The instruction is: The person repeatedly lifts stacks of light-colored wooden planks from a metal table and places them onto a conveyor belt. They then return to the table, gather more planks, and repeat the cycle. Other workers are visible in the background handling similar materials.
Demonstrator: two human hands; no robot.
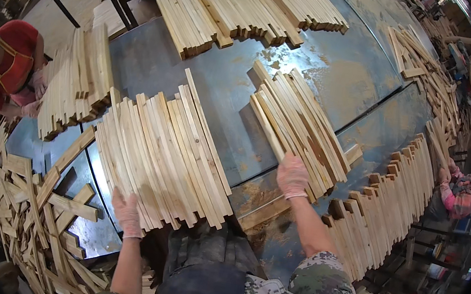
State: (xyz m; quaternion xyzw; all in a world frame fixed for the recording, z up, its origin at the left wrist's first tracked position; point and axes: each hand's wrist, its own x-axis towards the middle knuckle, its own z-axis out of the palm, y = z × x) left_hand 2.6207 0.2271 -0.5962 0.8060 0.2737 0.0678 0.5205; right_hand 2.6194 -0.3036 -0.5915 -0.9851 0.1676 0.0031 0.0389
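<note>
**Kid:** What is the left hand [128, 214] doing?

**Helper:** It wears a pale glove. It presses on the near end of a big stack of wood sticks [164, 158]. The fingers lie flat on the ends. I cannot tell if they grip one.

**Kid:** And the right hand [292, 177]?

**Helper:** It has a glove too. It is closed around the near ends of another bunch of sticks [298, 126], a little to the right.

**Kid:** Where do the sticks lie?

**Helper:** Both piles lie on a grey metal table [224, 97], right in front of the person. The two piles are apart, with bare table between them.

**Kid:** What else is there?

**Helper:** More stick piles [249, 7] sit at the far side. A row of short blocks [387, 201] stands at the right. Scrap wood [37, 209] lies in a heap at the left. A person in a red top [12, 64] stands at the far left by another pile [76, 79].
</note>
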